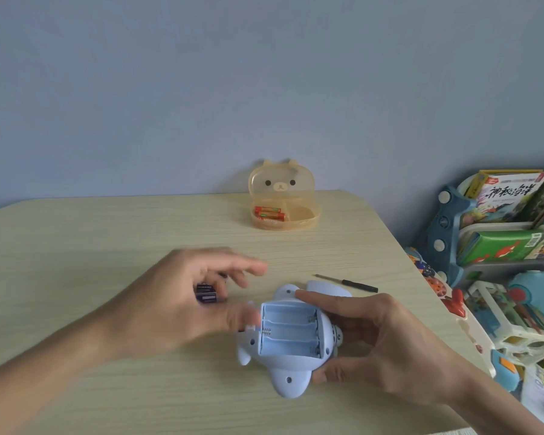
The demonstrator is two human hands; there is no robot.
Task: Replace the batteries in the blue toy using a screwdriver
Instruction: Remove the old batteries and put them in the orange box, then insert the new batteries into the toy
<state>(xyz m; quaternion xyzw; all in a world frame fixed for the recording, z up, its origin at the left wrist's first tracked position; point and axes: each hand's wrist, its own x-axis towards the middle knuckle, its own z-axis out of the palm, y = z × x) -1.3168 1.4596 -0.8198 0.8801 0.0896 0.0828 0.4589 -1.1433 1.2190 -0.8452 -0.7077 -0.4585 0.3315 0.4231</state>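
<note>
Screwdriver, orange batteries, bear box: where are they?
Screwdriver [360, 285]: head view, on its black handle.
Orange batteries [269, 213]: head view, middle of the pair.
Bear box [280, 183]: head view, on the lid's bear face.

Left hand [182, 296]: blurred at frame centre; we see it partly hiding dark purple batteries [206, 293].
Small print on batteries: too small for us to read.

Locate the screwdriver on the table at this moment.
In the head view, the screwdriver lies flat on the table, right of centre, just behind the blue toy.
</note>
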